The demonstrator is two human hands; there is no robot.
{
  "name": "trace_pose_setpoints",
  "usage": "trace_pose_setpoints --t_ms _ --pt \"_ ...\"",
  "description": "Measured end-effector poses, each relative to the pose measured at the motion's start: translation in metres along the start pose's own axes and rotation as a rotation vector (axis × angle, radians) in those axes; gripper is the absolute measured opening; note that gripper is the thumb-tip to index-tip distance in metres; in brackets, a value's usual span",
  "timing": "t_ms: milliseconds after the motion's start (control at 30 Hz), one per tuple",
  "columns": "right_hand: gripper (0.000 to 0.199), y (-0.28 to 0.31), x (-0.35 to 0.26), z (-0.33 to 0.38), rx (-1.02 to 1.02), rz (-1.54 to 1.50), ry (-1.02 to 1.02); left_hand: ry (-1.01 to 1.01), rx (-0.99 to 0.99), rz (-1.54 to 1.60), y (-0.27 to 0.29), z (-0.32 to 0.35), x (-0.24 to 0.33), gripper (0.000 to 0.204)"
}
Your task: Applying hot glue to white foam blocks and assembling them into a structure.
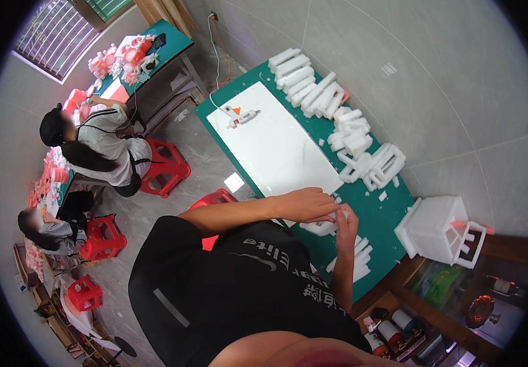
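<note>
A white foam piece (pixel 324 227) is pinched between the left hand (pixel 305 205) and right hand (pixel 344 227) above the green tabletop (pixel 392 202). Too hard a grip could snap the brittle foam.

A small craft workshop, as I see it from the head camera: a green worktable (pixel 374 211) against a tiled wall holds rows of white foam pieces (pixel 310 88), a white board (pixel 276 147) and a glue gun (pixel 239 115), while two other workers sit on red plastic stools (pixel 167 168) at a second green table (pixel 175 40) piled with pink and white foam shapes (pixel 123 58)
</note>
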State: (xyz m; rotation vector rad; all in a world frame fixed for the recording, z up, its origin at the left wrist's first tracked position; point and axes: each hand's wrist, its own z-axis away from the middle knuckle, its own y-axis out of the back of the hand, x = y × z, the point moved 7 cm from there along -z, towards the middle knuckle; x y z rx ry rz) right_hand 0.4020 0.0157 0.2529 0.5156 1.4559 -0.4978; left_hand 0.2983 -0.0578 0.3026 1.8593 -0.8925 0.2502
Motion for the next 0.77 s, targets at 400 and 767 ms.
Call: trace_pose_setpoints --t_ms 400,767 --pt "0.023 -0.087 -0.095 -0.042 -0.188 0.237 0.163 -0.248 -0.017 0.060 0.131 0.027 -0.004 0.019" --pt "0.071 -0.053 -0.093 -0.060 0.322 -0.360 0.292 -0.038 0.311 0.255 0.208 0.012 -0.098 0.039"
